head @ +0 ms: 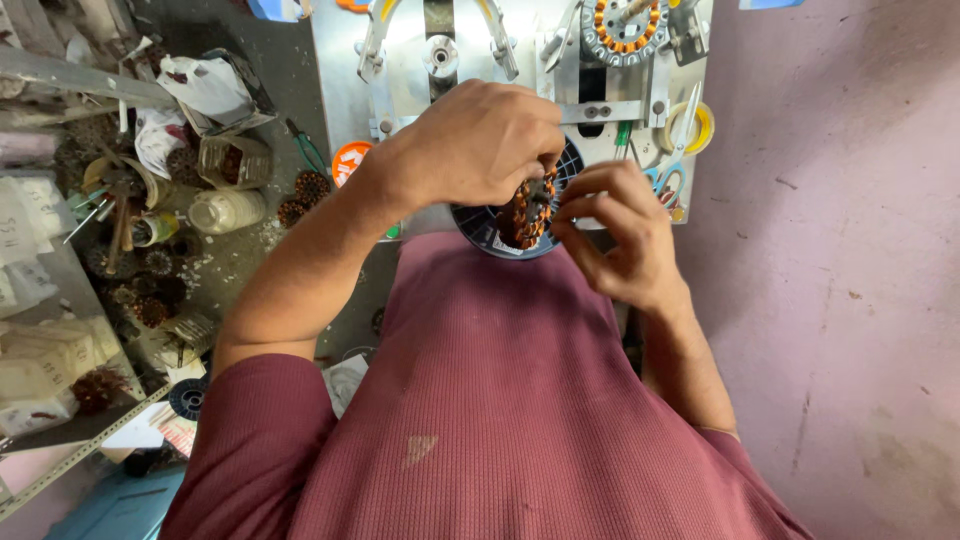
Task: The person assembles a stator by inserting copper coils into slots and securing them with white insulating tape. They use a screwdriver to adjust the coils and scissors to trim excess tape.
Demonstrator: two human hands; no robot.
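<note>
Hands numbered two, both bare and both belonging to the person in the maroon shirt (520, 400). One copper-wound stator ring (528, 212) was held between them, just above one dark round plastic spool (480, 225) at the near edge of the metal machine plate (340, 90). A second wound stator (625, 28), with orange coils, was seen mounted near the top of that plate, and one pair of blue-handled scissors (668, 180) lay beside one roll of yellow tape (700, 125) at its right side. On the cluttered bench at the left, one clear plastic jar (225, 210) was counted, along with several loose copper-wound stators (305, 190) whose exact number could not be told.

The left hand (480, 140) was brought in from the left, forearm raised, wrist bent and knuckles turned upward; its fingers were curled down tightly over the top of the ring, so that the ring was clasped from above. The right hand (620, 235) was raised from the lower right with the palm turned towards the ring; its thumb and forefinger were drawn close together in a pinch at the ring's right edge, though whether wire or the ring itself was pinched could not be told
</note>
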